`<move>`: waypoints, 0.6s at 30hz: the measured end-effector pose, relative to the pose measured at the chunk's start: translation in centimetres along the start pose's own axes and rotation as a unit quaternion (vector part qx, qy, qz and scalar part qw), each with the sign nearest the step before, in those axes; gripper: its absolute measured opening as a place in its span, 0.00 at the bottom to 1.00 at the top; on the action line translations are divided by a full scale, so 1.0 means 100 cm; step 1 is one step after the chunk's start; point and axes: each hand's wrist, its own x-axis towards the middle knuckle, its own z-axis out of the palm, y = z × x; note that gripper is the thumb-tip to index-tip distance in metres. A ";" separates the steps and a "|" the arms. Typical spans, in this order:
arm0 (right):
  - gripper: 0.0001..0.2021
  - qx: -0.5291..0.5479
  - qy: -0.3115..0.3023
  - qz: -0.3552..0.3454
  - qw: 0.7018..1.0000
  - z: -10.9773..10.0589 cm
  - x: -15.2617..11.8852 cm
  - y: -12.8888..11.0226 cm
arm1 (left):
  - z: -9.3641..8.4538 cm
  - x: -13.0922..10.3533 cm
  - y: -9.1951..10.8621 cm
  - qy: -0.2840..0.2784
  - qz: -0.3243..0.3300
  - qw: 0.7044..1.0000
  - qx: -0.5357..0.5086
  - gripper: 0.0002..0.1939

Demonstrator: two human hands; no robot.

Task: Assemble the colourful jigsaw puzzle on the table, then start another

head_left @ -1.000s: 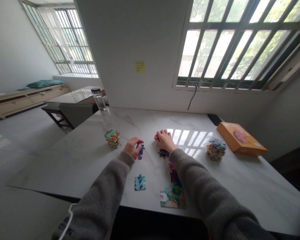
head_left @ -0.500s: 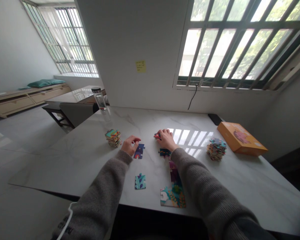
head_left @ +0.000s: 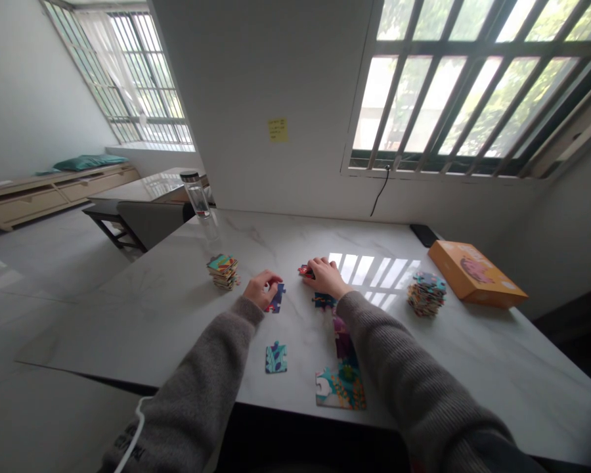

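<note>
My left hand (head_left: 262, 289) is closed, its curled fingers at the upper left of a purple puzzle piece (head_left: 276, 299) lying on the table; its fingertips partly cover the piece. My right hand (head_left: 326, 277) grips a small red puzzle piece (head_left: 304, 270) at its left side, and the fingers hide most of it. Just below that hand lies a dark blue puzzle piece (head_left: 324, 300). Joined pieces run down from there, partly behind my right sleeve, to a teal and orange section (head_left: 342, 389). A loose teal puzzle piece (head_left: 276, 358) lies between my forearms.
One stack of puzzle pieces (head_left: 223, 271) stands at the left, another stack (head_left: 426, 293) at the right. Beyond the right stack are an orange box (head_left: 475, 272) and a black phone (head_left: 423, 235). A glass bottle (head_left: 196, 195) stands at the table's far left corner.
My left hand has moved slightly right, over the purple piece, and its fingers have drawn together. My right hand has shifted a little left with the red piece.
</note>
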 end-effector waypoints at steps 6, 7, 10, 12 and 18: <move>0.09 0.002 0.010 -0.001 1.000 0.001 0.001 -0.002 | 0.001 -0.001 0.004 -0.015 -0.009 1.000 -0.014 0.10; 0.10 0.005 0.020 -0.005 1.000 0.000 0.001 -0.003 | 0.001 -0.001 0.005 -0.015 -0.012 1.000 -0.018 0.10; 0.12 0.037 0.071 -0.020 0.997 -0.007 -0.002 -0.010 | 0.001 0.000 0.006 -0.001 -0.049 0.998 -0.042 0.09; 0.13 0.093 0.110 -0.042 0.989 -0.013 -0.008 -0.019 | 0.002 0.002 0.006 0.016 -0.098 0.990 -0.096 0.11; 0.13 0.231 0.183 -0.118 0.948 -0.030 -0.038 -0.059 | 0.003 0.006 0.013 0.000 -0.186 0.924 -0.334 0.31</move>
